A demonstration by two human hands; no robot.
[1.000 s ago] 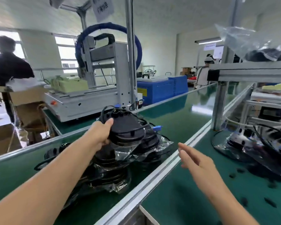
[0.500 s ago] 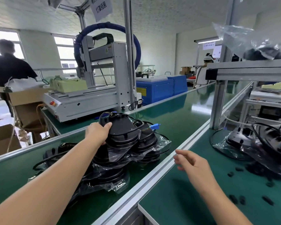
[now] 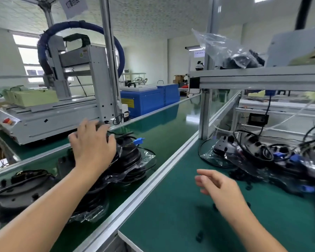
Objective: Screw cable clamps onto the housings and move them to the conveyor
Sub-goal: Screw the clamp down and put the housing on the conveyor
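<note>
On the conveyor, stacked housings lie under the left hand.

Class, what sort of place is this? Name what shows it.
Probably a factory assembly line: a long green conveyor belt, a gantry machine beside it, and black housings piled in plastic on the belt.

Black round housings are stacked in a loose pile on the green conveyor, partly wrapped in clear plastic, with black cables and a blue connector on top. More housings lie tangled in cables on the green surface to the right, small black clamps scattered near them.
</note>
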